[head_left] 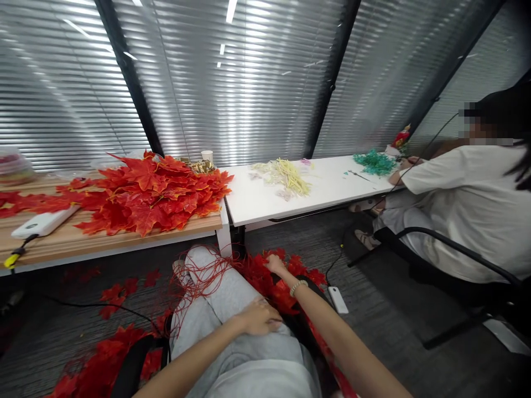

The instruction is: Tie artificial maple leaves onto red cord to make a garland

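Observation:
My left hand (259, 318) lies on the light grey trousers (226, 320) at my thigh, its fingers stretched out and holding nothing. My right hand (274, 264) reaches down beyond my leg, its fingers closed at a heap of red artificial maple leaves (292, 296) beside my seat. Just what the fingertips grip there is partly hidden. A tangle of thin red cord (203, 282) is draped over my knee. On the wooden table ahead sits a big pile of red maple leaves (145, 193).
A white power bank (43, 222) rests on the wooden table (199, 224). The white table (249, 210) holds yellow strips (288, 177) and green pieces (375, 162). A co-worker (468, 204) sits at the right. Another white power bank (338, 300) and red leaves (114, 296) are lower down.

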Available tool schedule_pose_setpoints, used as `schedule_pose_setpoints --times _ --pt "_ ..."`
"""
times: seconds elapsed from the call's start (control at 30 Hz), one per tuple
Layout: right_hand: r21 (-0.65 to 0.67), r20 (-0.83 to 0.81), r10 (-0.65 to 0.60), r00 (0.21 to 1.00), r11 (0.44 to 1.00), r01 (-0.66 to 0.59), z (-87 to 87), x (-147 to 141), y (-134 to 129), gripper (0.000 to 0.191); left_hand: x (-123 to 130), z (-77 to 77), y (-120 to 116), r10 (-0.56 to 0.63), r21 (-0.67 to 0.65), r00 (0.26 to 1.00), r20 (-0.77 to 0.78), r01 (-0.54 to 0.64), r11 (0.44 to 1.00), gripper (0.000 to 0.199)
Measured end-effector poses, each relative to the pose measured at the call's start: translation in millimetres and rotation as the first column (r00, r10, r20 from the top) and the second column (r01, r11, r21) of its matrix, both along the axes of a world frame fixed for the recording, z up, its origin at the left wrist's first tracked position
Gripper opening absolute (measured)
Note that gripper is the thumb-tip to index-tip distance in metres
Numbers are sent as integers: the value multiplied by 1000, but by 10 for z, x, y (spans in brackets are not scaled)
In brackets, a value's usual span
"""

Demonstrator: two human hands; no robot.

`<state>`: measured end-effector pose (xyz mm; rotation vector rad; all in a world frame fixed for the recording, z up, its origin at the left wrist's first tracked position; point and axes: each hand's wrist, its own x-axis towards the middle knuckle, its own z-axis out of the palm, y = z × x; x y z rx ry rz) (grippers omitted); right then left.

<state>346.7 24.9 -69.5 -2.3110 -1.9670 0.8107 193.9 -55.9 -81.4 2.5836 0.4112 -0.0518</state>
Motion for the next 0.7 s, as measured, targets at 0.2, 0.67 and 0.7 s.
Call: schedule_pose_setpoints --times 0.2,0.67,0.7 --pt "165 -39 -76 996 983 81 126 326 75 21 -62 79 133 208 -114 971 117 -195 974 37" --pt "575 -269 26 963 806 139 994 1117 -423 41 -351 34 914 592 402 801 -89 -515 757 29" --pt "597 -354 23 935 775 207 1045 1187 -449 41 -365 47 937 603 401 793 -92 -525 751 30"
